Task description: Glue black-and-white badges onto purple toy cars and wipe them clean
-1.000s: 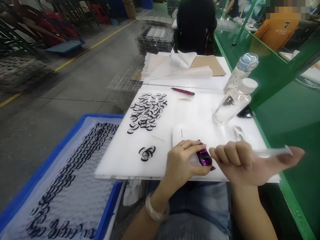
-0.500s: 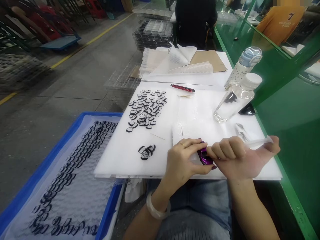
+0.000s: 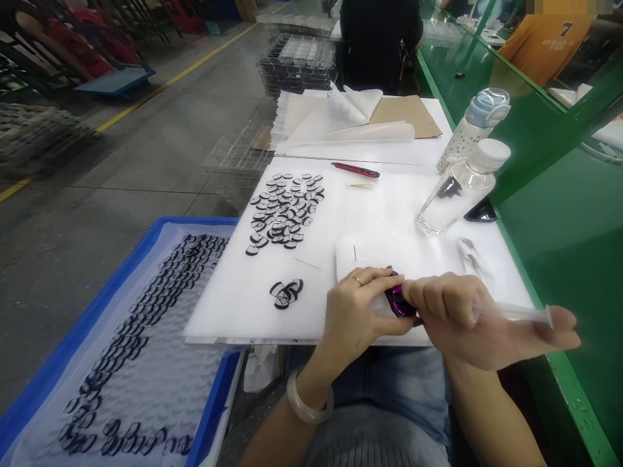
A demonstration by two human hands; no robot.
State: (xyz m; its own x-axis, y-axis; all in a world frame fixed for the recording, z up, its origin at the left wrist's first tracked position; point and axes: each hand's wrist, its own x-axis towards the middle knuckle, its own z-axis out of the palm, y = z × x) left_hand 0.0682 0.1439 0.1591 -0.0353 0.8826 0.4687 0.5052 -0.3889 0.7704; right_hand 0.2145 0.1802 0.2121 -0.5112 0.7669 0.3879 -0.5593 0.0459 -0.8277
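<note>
From where I stand, the shiny purple piece (image 3: 401, 305), shaped rather like a toy car, sits right at the near edge of the worktable (image 3: 228, 318), in front of the seated person. The left hand (image 3: 355, 308) pinches it between the thumb below and the fingers above. The right hand (image 3: 462, 314) comes up against its right side, fingers curled around a translucent tube (image 3: 518, 312) with the thumb stretched toward the tube's flanged outer end; I can't make out the tip behind those fingers.

Left of the hands lies a small heap of black-edged pieces (image 3: 286, 294), with a thin stick (image 3: 306, 263) just beyond it and a larger scatter of similar pieces (image 3: 282, 211) farther up the table. A red cutter (image 3: 355, 170) lies past the hands, a few fine picks (image 3: 361, 186) just beside it. Over on the right stand a clear bottle (image 3: 455, 194) with a white cap and, behind it, a speckled bottle (image 3: 462, 139).

Lower down at the left, a blue-rimmed tray (image 3: 63, 347) carries rows of black pieces. Papers (image 3: 302, 120) and brown cardboard (image 3: 403, 115) cover part of the far end, and beyond them sits a co-worker in black (image 3: 379, 45).
</note>
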